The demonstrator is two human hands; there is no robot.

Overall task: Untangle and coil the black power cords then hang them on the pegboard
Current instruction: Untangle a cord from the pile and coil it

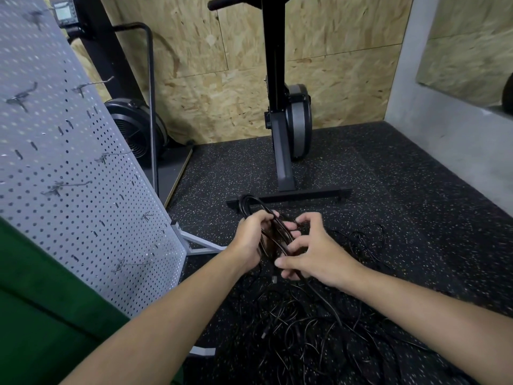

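In the head view, the left hand [251, 240] gripped a partly coiled cord [250, 203], its fingers curled round the bunched loops. The top of the loops stood up past the knuckles, in front of the foot bar of an upright exercise machine [277, 107]. The right hand [313, 254] sat just beside the left. Its fingers were bent, and the thumb and fingertips pinched a strand at the lower end of the same bundle. A small plug [274, 279] hung just under the two hands.

Below and to the right of the hands, the pile of black cords [305, 337] lay tangled on the speckled rubber floor [388, 176]. A few thin loops strayed out to the right of the wrist.

The grey pegboard [69, 162] stood at the left on a white frame, leaning across the view. Several wire hooks [69, 186] were on it, and none visibly carried a cord. A green cloth [41, 315] covered the lower left corner in front of the board.

Behind the board stood a black fan wheel [133, 129]. Near the top left was a small display [63, 11] whose screen was too small to read. The chipboard wall [222, 65] behind bore no legible print.
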